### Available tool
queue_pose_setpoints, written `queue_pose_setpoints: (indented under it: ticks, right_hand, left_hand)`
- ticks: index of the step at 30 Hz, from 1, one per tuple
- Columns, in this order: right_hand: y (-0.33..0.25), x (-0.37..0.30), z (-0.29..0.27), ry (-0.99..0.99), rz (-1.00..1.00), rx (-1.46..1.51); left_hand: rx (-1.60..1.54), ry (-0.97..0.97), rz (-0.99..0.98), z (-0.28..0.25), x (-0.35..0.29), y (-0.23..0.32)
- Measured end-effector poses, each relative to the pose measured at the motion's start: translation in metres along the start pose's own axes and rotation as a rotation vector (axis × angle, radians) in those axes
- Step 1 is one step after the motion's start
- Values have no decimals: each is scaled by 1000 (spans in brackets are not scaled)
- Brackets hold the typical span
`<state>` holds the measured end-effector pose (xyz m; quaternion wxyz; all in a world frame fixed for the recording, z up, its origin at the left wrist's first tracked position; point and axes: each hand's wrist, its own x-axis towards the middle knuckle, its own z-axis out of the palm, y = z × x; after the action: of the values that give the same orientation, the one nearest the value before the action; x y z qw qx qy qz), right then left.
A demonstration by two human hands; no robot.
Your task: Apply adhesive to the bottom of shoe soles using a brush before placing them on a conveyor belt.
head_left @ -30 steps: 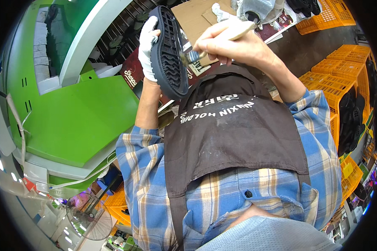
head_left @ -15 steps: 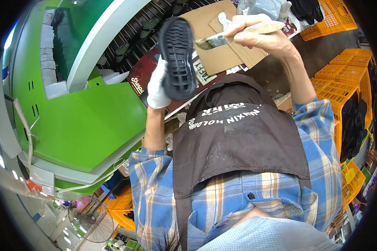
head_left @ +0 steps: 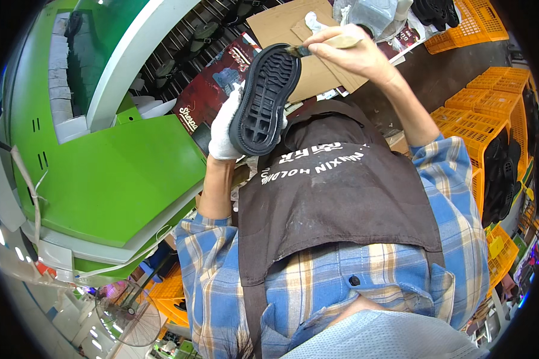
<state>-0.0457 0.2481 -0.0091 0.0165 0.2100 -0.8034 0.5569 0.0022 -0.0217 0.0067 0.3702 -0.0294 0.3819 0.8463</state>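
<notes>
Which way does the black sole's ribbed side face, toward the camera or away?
Toward it: the black sole shows its ribs and grid.

Blue, white and tan plaid shirt (head_left: 308,272), dark front button (head_left: 354,280), sleeves (head_left: 446,173) leaving the forearms (head_left: 217,185) bare. Dark brown, pale-specked apron (head_left: 347,209) over it, with shoulder straps (head_left: 256,311) and white printed lettering (head_left: 323,166). Light blue textured face mask (head_left: 395,335); white glove (head_left: 221,140) on left hand (head_left: 223,133), right hand (head_left: 344,54) ungloved.

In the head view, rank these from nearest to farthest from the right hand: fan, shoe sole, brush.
1. Brush: in the right hand.
2. Shoe sole: to its left, in the gloved left hand.
3. Fan: background, lower left.
</notes>
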Motion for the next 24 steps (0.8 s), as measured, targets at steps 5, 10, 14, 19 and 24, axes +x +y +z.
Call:
queue_pose_setpoints:
  ticks: [5,10,14,19,24]
  right_hand:
    - [-24,0,23,-35,-97,46]
    - [-54,1,42,-47,-284,7]
    - [-72,-1,36,-212,-259,306]
    - [-52,-4,10,111,55,461]
    - [-44,11,12,43,24,439]
  left_hand:
    - [44,145,108,-7,8,-11]
    - [-132,175,155,-13,13,-19]
    - [-201,204,257,-14,-4,-16]
    - [-116,152,534,-24,-30,45]
    - [-236,146,779,-48,-57,231]
